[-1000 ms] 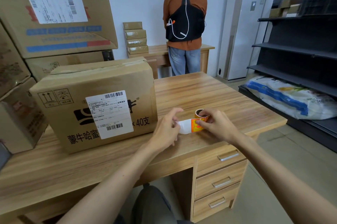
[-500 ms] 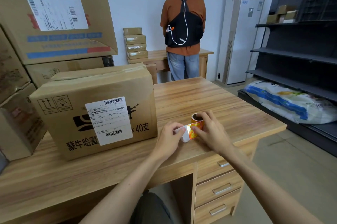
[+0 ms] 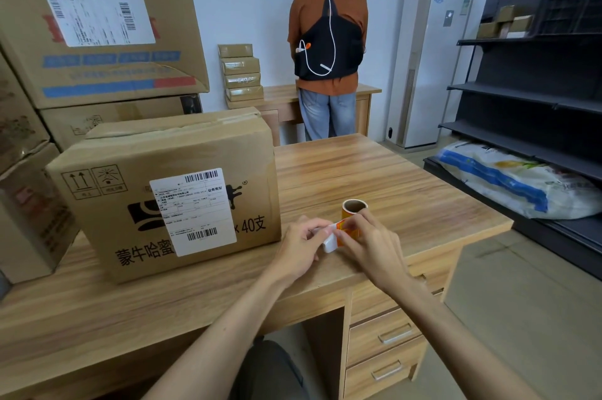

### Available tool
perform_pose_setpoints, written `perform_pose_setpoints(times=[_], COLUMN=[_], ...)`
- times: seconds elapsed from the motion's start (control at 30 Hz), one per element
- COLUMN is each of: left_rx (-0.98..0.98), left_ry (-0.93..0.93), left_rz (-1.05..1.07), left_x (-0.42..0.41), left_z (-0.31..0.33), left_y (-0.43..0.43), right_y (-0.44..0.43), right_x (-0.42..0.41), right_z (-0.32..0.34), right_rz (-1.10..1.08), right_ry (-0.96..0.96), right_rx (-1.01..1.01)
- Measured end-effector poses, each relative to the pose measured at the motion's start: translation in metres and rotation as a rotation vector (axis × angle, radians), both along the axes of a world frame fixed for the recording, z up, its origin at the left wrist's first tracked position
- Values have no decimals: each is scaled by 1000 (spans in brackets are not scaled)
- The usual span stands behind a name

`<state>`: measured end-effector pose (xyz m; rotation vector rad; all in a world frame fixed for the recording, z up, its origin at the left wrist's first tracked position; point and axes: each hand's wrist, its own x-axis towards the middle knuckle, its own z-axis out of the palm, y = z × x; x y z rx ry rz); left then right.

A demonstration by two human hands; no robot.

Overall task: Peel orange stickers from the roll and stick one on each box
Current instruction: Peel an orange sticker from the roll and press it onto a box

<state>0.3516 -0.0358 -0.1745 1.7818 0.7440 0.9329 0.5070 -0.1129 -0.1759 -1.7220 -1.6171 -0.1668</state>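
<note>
Head view: left hand [image 3: 301, 248] pinches white backing [image 3: 329, 242], right hand [image 3: 373, 248] pinches orange sticker [image 3: 343, 226] beside upright roll [image 3: 349, 212]; box [image 3: 195, 152] lies left, nearer left hand.

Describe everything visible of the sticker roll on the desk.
The small sticker roll has a brown cardboard core, open end up, wrapped in orange stickers. It stands upright on the wooden desk. A white backing strip bearing an orange sticker runs from it towards the person; the left hand pinches its free end, the right hand pinches the sticker.
</note>
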Motion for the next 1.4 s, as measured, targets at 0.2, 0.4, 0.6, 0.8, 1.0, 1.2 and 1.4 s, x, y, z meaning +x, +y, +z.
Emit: perform_pose_setpoints(times=[0.2,0.4,0.6,0.8,1.0,1.2,1.4], left_rx=[-6,-14,-33,-42,-42,-24,-4], left_ry=[-11,-21,-41,-23,19,27,57], left_rz=[-18,-8,28,112,129,158,176], left_x=[0,0,2,2,0,-1,-3], left_z=[0,-1,0,1,3,6,12], left_y=[-1,-1,-3,-4,-6,-8,-12], right_y=[1,-1,-4,-7,-23,-36,-52], right_x=[2,1,-2,5,20,26,28], right_z=[-3,-5,-3,1,6,17,27], right_rz=[22,13,-26,-2,32,-31,-89], right_ry=[97,107,109,390,608,622,586], right_rx=[21,33,54,40,29,67,192])
